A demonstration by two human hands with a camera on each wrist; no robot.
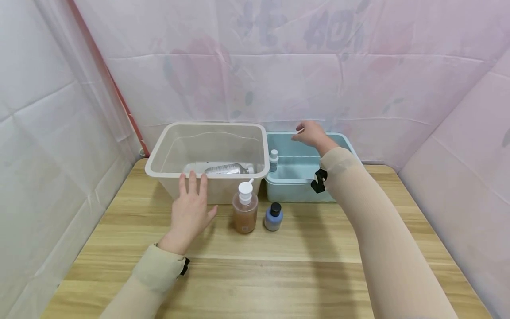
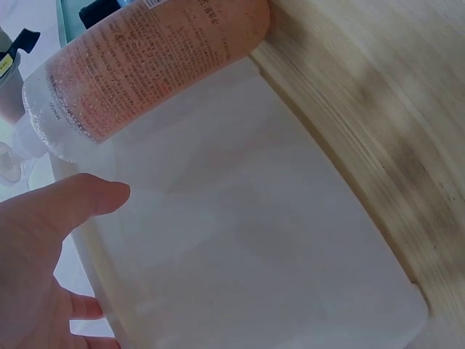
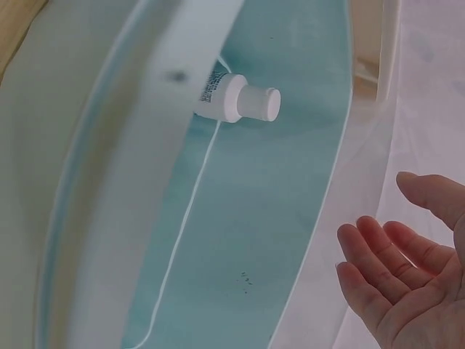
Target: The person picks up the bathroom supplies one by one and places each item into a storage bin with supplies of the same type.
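One small bottle (image 1: pixel 273 160) already stands inside the blue bin (image 1: pixel 296 188), another lies in the clear bin (image 1: pixel 167 175) beside it. The pump bottle (image 1: pixel 245 208) and blue bottle (image 1: pixel 273 216) remain on the counter (image 1: pixel 303 261) before the blue bin. Right hand (image 1: pixel 310 133) hovers over it, grip released; left hand (image 1: pixel 190 212), also released, touches the clear bin.

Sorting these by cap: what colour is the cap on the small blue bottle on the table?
Black; the small blue bottle shows best in the head view.

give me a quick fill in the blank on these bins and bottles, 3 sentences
1. The bottle lying on its side rests inside the ____ bin.
2. The pump bottle stands on the table beside a small blue bottle with a ____ cap.
3. The right hand hovers over the ____ bin.

Missing words: clear; black; blue
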